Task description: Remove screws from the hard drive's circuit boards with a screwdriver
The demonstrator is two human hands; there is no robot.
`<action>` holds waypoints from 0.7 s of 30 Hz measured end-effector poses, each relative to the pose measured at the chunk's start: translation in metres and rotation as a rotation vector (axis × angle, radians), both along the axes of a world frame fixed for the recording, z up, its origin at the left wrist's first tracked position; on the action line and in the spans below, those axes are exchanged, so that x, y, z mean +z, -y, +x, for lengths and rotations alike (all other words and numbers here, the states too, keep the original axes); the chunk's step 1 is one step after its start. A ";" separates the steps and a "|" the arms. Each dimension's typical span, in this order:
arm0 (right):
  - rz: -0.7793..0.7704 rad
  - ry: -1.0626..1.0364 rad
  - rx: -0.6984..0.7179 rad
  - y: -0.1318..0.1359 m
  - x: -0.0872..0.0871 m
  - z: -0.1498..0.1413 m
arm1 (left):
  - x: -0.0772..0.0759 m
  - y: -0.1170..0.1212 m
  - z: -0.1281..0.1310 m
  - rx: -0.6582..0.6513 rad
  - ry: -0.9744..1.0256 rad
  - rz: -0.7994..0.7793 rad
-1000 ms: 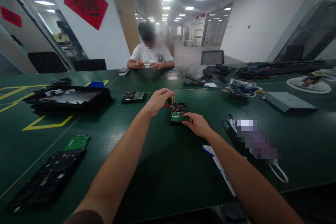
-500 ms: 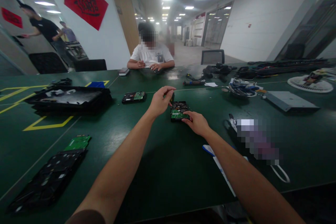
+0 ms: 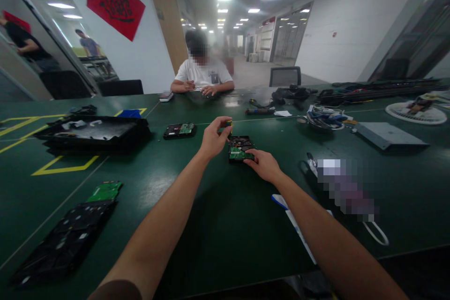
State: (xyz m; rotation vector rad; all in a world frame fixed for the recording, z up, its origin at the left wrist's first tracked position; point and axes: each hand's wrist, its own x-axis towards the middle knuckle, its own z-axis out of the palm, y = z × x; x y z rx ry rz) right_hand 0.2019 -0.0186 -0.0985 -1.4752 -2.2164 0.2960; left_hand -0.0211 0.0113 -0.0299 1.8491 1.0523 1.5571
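Note:
A hard drive point(image 3: 240, 152) lies on the green table with its green circuit board facing up. My right hand point(image 3: 262, 164) is closed on its near right edge, thumb and fingers pinching the side. Over the drive's far left corner, my left hand point(image 3: 215, 137) pinches a small upright tool with yellow and black on it, apparently a screwdriver point(image 3: 229, 123). Most of this tool is hidden by the fingers, and I cannot tell whether its tip touches the drive. Another hard drive point(image 3: 179, 130) rests to the left of my left hand.
Black trays point(image 3: 94, 133) stand at left, with several black drives point(image 3: 66, 236) nearer. On the right are a cable bundle point(image 3: 325, 117), a grey metal box point(image 3: 390, 135) and a blurred pouch-like item point(image 3: 346, 190). Across the table sits a person point(image 3: 204, 72).
My left hand's fingers have shifted slightly around the tool, and more of its yellow part shows. My right hand and the drive stay put. A person in the background has moved left.

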 end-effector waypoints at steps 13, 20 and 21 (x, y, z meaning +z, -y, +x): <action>-0.024 -0.001 0.002 0.001 0.003 -0.001 | 0.002 0.009 0.002 0.131 -0.104 0.015; -0.020 -0.005 0.003 0.001 0.002 -0.001 | 0.001 0.006 -0.005 0.152 -0.288 0.203; -0.018 -0.006 0.002 0.001 0.002 -0.001 | 0.001 0.005 -0.006 0.155 -0.301 0.224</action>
